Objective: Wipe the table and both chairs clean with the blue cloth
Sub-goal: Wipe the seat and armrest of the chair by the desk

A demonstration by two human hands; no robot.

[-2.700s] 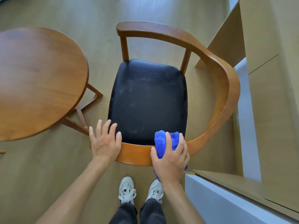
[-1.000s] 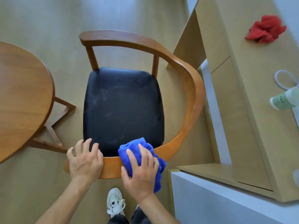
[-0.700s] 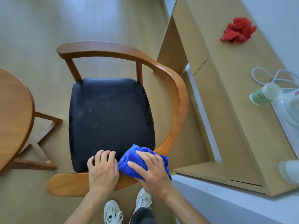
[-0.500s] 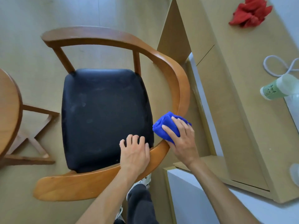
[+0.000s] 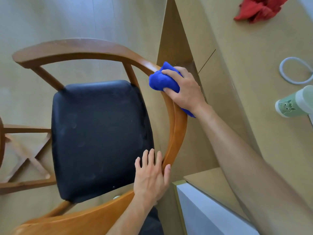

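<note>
1. Your right hand grips the blue cloth, fingers and thumb curled round the bunched fabric, pressing it onto the chair at the bend of its curved wooden rail; a tail of cloth shows under your wrist
2. Your left hand holds nothing: fingers straight, lying flat on the near stretch of the same rail, fingertips reaching over the near right corner of the chair's black seat
3. Left of the chair, only the edge and crossed wooden legs of the table show, close beside the seat
4. Right of the chair, just behind your right hand, stands a tan cabinet
5. On its top, well apart from the chair, lie a crumpled red cloth, a loop of white cord and a green and white cup on its side
6. Nearer you, beside the chair's right flank, sits a white box
</note>
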